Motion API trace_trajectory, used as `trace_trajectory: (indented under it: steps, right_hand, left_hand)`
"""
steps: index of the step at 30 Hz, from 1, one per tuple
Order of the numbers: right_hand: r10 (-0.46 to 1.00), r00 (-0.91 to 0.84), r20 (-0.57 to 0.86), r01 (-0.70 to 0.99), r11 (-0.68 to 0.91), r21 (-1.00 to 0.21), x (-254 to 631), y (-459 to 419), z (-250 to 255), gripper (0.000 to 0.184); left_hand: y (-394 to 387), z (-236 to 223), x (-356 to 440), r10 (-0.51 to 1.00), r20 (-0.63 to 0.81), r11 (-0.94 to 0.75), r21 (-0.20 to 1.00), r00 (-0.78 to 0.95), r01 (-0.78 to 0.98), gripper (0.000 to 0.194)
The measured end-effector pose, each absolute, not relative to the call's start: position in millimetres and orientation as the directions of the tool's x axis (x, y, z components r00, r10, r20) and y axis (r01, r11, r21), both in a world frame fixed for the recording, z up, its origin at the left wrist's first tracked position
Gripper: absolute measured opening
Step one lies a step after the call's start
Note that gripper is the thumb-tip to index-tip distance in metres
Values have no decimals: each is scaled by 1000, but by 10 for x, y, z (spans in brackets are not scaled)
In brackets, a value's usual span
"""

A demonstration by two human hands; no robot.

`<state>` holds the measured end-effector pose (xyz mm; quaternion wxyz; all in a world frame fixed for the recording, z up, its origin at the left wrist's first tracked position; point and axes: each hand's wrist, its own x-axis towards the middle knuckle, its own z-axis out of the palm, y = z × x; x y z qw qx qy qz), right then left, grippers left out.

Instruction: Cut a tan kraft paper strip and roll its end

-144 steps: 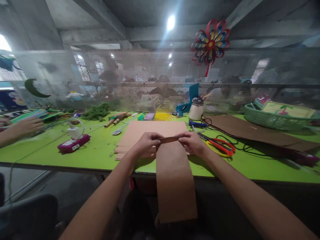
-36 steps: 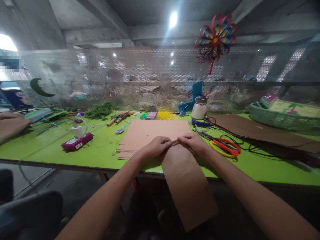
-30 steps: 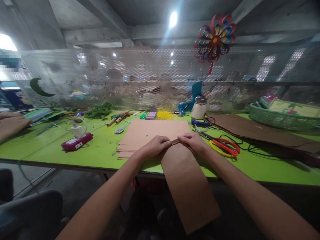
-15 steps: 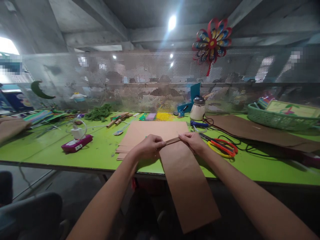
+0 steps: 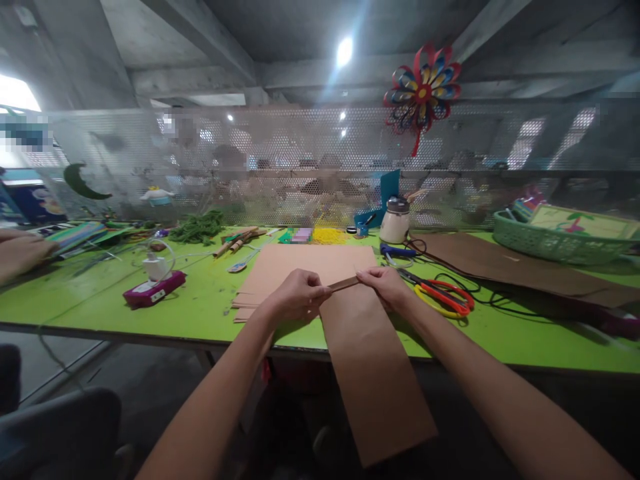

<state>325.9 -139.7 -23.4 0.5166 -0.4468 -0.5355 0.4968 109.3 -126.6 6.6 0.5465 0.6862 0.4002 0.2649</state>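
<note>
A long sheet of brown kraft paper [image 5: 377, 373] hangs from my hands over the table's front edge, its far end folded into a narrow strip. My left hand [image 5: 301, 293] is closed, thumb and fingers pinching the left end of that fold. At the right end my right hand [image 5: 384, 285] pinches the same fold, fingers pressed together. Behind and beneath the hands lies a stack of brown paper sheets [image 5: 273, 267] on the green table. Scissors [image 5: 443, 299] with red and yellow handles rest just right of my right hand.
A blue glue gun [image 5: 397, 251] and a cream kettle-like pot [image 5: 395, 223] stand behind the scissors. On the right are brown sheets [image 5: 465, 257] and a green basket [image 5: 565, 240]. A purple power strip [image 5: 154, 290] sits left; another person's hand [image 5: 23, 253] shows at the far left.
My two hands keep their pinch on the folded paper, almost unmoved. The paper's hanging end has shifted slightly left. The other person's hand at the far left has drawn back a little.
</note>
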Motion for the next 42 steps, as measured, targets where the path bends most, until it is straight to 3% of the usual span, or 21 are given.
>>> trace_trajectory:
  steps: [3, 7, 12, 24, 30, 42]
  right_hand:
    - [992, -61, 107, -91, 101, -991, 3255, -1401, -227, 37]
    - [992, -90, 89, -117, 78, -990, 3251, -1418, -200, 37]
    - [985, -158, 66, -115, 48, -992, 3267, -1440, -188, 38]
    - [985, -154, 74, -87, 61, -994, 3259, -1430, -209, 36]
    - [989, -116, 95, -72, 87, -994, 3230, -1447, -176, 34]
    - [980, -36, 198, -53, 196, -979, 3246, -1384, -205, 32]
  left_hand:
    - [-1248, 106, 1067, 866, -5, -157, 946, 499, 283, 29]
    - [-1157, 177, 990, 851, 217, -413, 839, 478, 355, 27]
    - [-1092, 197, 936, 838, 227, -431, 832, 496, 349, 28]
    - [-1138, 118, 971, 826, 129, -248, 957, 549, 149, 35]
    - [-1112, 100, 966, 840, 69, -197, 963, 538, 185, 37]
    - [-1152, 105, 1004, 811, -104, 196, 975, 576, -101, 42]
